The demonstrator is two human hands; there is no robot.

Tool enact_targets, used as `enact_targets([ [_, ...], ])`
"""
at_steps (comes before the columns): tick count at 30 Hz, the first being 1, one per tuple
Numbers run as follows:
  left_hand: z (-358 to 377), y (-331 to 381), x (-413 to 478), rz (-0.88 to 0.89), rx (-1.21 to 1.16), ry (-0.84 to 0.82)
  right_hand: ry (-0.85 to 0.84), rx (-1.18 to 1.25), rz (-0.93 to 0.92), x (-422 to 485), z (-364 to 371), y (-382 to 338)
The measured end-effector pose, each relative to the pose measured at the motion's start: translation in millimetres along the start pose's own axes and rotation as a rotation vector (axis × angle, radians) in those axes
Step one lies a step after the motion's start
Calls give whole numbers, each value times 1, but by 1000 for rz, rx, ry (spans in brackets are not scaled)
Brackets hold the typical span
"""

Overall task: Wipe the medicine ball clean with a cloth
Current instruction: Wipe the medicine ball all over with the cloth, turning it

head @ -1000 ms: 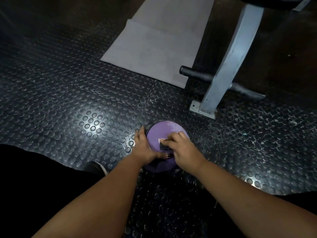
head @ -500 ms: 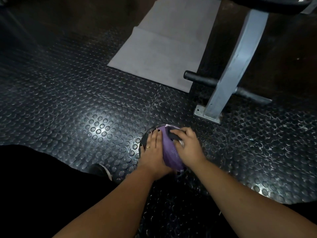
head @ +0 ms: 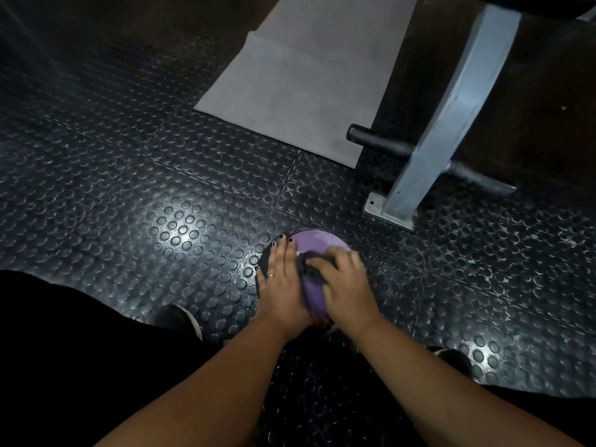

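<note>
Mid-wipe: right hand (head: 345, 285) curled round a dark cloth (head: 309, 265), pressing it on top of the purple medicine ball (head: 319, 244). Left hand (head: 280, 285) lies flat-fingered on the ball's left side, steadying it and gripping nothing. Ball sits on the studded rubber floor (head: 161, 204), close in front of the person. Next move likely needs the ball rolled to reach unwiped sides; which parts are clean is hard to judge in this dim light. Grey mat (head: 306, 75) and metal frame leg (head: 451, 124) lie beyond.

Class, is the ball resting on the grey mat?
No, the ball sits on the studded floor, well short of the mat.
</note>
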State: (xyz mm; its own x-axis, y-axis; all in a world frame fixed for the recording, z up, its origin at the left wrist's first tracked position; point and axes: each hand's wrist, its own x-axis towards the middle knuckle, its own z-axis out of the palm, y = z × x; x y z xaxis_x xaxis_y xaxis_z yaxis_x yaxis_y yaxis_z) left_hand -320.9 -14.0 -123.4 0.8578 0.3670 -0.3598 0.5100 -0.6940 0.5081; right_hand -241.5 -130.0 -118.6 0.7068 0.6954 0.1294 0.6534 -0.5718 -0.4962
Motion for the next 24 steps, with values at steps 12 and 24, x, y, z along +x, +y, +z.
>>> enact_targets([
  [12, -1, -3, 2, -33, 40, -43, -108, 33, 245, 50, 2, 28],
  [24, -2, -8, -2, -3, 8, -22, -118, -165, 11, 11, -9, 8],
])
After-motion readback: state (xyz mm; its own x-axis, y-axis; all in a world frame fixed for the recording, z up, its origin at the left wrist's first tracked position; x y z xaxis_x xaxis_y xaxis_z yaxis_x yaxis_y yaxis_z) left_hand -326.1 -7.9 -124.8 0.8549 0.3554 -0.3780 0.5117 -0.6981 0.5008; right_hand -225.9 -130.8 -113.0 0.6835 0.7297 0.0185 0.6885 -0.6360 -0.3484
